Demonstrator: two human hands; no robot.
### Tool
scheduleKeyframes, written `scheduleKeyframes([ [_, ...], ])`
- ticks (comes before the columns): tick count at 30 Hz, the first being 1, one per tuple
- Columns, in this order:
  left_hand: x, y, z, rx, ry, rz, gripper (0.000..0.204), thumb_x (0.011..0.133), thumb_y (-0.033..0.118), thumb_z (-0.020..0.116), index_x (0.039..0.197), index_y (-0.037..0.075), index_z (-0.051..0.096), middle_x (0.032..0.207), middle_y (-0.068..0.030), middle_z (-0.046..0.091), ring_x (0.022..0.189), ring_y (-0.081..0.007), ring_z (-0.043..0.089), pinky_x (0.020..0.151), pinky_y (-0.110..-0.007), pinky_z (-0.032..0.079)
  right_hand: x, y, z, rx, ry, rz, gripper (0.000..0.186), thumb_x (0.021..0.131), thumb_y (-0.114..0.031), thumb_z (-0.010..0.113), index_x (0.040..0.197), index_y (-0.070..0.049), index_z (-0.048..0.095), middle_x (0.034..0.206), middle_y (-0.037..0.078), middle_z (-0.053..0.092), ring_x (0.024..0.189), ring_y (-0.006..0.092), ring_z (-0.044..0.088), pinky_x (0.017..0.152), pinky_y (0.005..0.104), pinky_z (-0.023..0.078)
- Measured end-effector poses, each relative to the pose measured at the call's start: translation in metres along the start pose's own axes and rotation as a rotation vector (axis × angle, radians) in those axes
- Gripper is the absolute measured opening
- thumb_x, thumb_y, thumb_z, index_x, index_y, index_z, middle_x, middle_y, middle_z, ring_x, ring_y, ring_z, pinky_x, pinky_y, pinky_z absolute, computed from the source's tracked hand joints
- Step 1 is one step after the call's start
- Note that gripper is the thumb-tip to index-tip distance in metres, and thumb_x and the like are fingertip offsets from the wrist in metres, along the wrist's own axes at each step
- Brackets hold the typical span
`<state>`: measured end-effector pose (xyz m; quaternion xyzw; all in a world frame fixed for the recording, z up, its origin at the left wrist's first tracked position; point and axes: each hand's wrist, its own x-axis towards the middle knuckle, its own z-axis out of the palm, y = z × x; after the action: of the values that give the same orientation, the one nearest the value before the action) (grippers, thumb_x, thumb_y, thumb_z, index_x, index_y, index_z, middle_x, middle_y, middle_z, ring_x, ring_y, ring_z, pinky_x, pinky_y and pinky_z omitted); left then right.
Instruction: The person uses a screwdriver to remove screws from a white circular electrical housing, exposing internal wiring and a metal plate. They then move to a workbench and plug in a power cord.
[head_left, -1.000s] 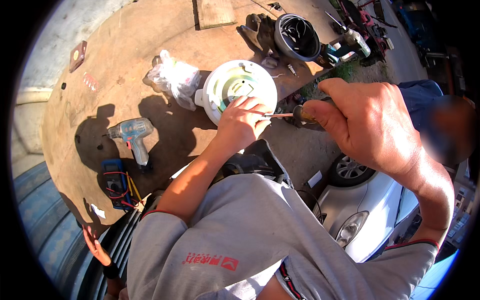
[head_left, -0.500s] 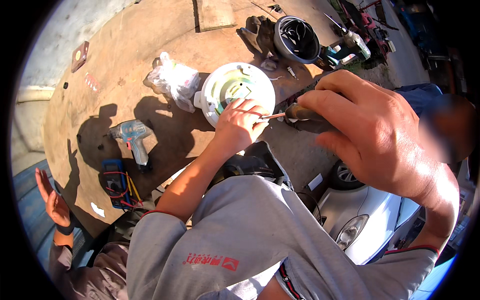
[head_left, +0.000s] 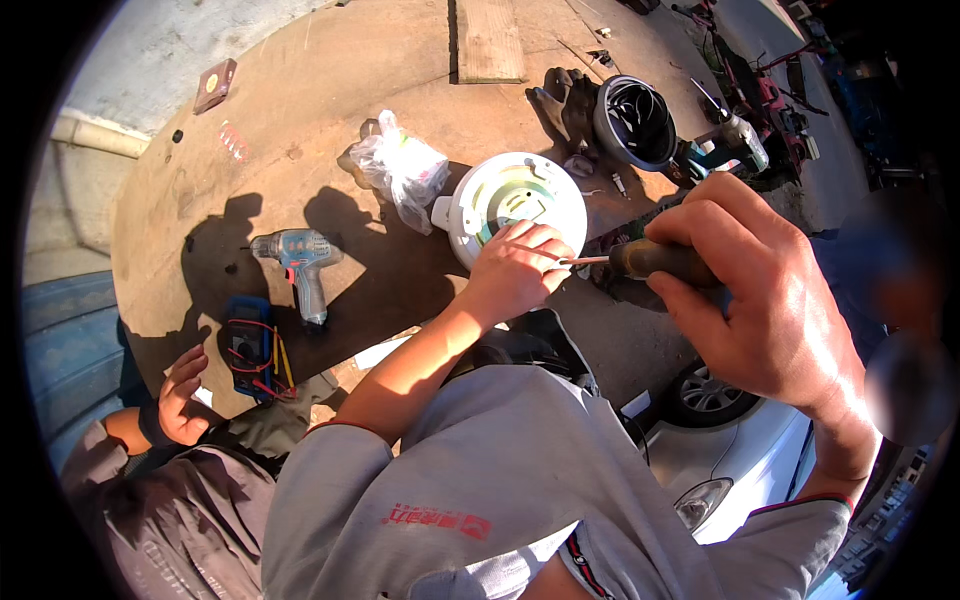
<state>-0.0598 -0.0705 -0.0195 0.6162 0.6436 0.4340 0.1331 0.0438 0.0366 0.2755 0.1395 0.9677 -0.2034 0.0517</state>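
A white round plastic housing (head_left: 465,215), with a side tab and greenish inner parts, rests near the table's edge. My left hand (head_left: 515,268) grips its near rim, fingers over the edge and fingertips partly hidden. In my right hand (head_left: 765,290) is a screwdriver (head_left: 660,262) with a dark and yellowish handle, lying roughly level. Its thin shaft points left, and the tip meets the housing's right near edge beside my left fingers. Whether it sits in a screw I cannot make out.
Left on the wooden table (head_left: 330,80) lie a cordless drill (head_left: 300,265) and a multimeter (head_left: 250,345) with red and yellow leads. A plastic bag (head_left: 400,175) touches the area beside the housing. Farther back are dark gloves (head_left: 565,105) and a grey bowl (head_left: 635,120). A co-worker's hand (head_left: 180,400) is at lower left.
My view has shifted, so the table's things appear farther right. Both my hands keep their hold, with the screwdriver still at the housing's edge. The co-worker's hand has lowered and come nearer the multimeter.
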Motion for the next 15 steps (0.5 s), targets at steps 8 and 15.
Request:
scheduleKeyframes([
  [8,-0.041,-0.005,-0.043,-0.015,0.522,-0.155,0.031,0.083,0.014,0.079,0.111,0.004,0.069,0.108,-0.0085,0.064,0.099,-0.0218,0.062,0.088,-0.036,0.051,-0.074,0.124,-0.037,0.668,0.595,-0.042,0.04,0.067,-0.016,0.067,0.102,-0.002,0.055,0.107,0.015,0.051,0.09,0.0193,0.057,0.077,0.0289,0.049],
  [15,-0.059,-0.069,-0.031,-0.885,0.402,-1.276,0.061,0.097,0.061,0.055,0.123,0.006,0.063,0.11,-0.005,0.067,0.093,-0.0134,0.063,0.085,-0.037,0.051,0.016,0.234,0.163,0.917,-0.063,0.451,0.054,0.089,-0.037,0.076,0.117,0.007,0.063,0.09,0.009,0.067,0.048,0.0071,0.049,0.044,0.0242,0.037],
])
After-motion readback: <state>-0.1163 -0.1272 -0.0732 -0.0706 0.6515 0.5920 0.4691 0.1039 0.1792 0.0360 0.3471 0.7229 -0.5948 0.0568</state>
